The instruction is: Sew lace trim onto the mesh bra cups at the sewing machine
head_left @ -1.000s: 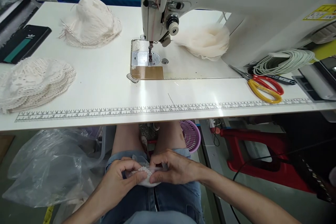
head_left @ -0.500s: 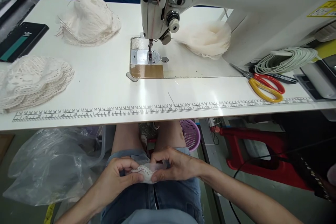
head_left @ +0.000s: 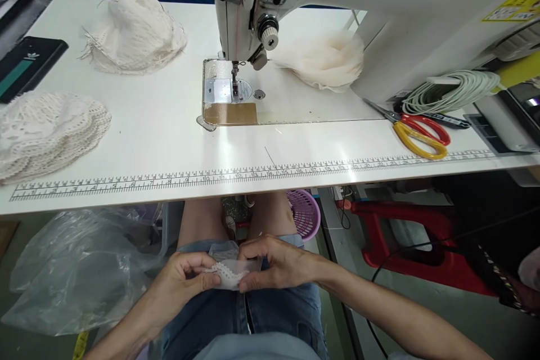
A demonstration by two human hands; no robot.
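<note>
Over my lap, a small piece of white lace and sheer fabric [head_left: 230,275] is pinched between my two hands. My left hand [head_left: 189,278] grips its left end, thumb in front and fingers behind. Its right end sits between the thumb and fingers of my right hand [head_left: 270,264]. A sheer flap stands up from the middle of the piece. Above, on the table [head_left: 169,140], is a white sewing machine [head_left: 236,11] with its presser foot over the metal needle plate [head_left: 221,90]. Both hands are below the table's front edge, apart from the machine.
Stacks of lace pieces [head_left: 50,132] and cream fabric [head_left: 135,34] lie left. Sheer cream fabric [head_left: 324,62] rests behind the needle. Scissors [head_left: 417,135] and coiled cord [head_left: 451,93] are on the right. A clear plastic bag [head_left: 84,270] and purple basket [head_left: 304,214] stand below.
The lace piece has shifted slightly left, and more of its lace and sheer flap shows. Both hands still hold it. The whole view has moved a little.
</note>
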